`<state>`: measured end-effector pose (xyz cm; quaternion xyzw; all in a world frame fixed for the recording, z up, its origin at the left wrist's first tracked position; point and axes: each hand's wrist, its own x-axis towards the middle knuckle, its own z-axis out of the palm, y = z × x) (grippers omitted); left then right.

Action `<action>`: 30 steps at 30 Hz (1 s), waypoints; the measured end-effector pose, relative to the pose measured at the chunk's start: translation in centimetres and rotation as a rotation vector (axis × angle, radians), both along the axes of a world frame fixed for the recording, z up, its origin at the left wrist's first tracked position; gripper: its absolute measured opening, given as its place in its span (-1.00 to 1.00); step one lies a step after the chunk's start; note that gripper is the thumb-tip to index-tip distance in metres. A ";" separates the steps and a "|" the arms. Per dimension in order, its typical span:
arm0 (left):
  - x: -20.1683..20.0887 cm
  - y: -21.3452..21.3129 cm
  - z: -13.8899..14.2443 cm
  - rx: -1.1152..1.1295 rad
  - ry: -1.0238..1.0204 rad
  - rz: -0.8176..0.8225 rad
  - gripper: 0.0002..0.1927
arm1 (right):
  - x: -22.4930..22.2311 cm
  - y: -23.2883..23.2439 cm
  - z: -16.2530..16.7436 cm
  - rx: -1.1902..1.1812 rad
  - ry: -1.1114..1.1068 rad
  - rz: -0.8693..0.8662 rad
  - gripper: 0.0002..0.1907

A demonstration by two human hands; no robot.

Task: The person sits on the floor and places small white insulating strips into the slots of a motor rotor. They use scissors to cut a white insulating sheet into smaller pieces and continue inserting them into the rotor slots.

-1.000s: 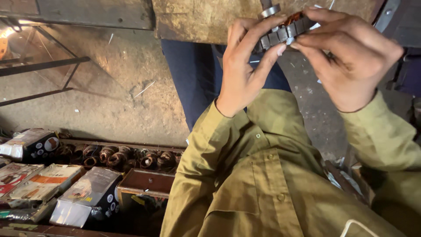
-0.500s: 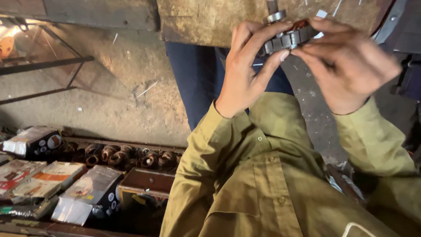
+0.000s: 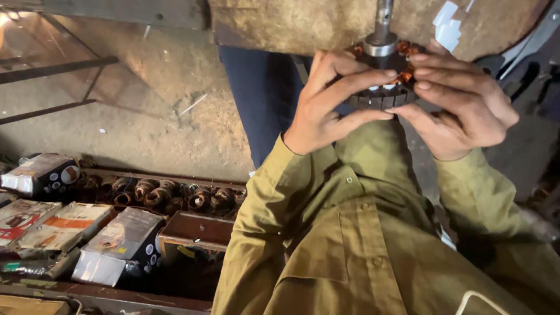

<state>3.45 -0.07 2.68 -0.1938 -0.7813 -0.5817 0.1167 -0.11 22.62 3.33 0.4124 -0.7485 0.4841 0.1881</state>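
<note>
Up at one o'clock, both hands grip a motor armature [image 3: 385, 87] with copper windings and a steel shaft. Left hand [image 3: 329, 108] curls narrowly, fingertips pressed on its slotted core; right hand [image 3: 466, 111] wraps the opposite side, fingers closed over it. Down at eight o'clock, a rusty metal tray [image 3: 195, 228] holds small coils [image 3: 157, 195] and printed boxes [image 3: 119, 245].
</note>
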 end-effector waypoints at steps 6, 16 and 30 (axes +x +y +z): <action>0.3 0.3 -0.4 0.029 0.003 0.042 -0.41 | 1.3 -0.2 1.0 0.004 -0.150 -0.096 -0.67; -0.7 -0.3 -1.3 0.441 -0.279 0.052 -0.61 | -0.4 -3.8 2.3 -0.451 -0.917 0.068 -0.60; -1.3 -1.2 0.1 0.430 -0.446 0.038 -0.64 | -0.6 -4.2 2.6 -0.482 -1.185 0.129 -0.58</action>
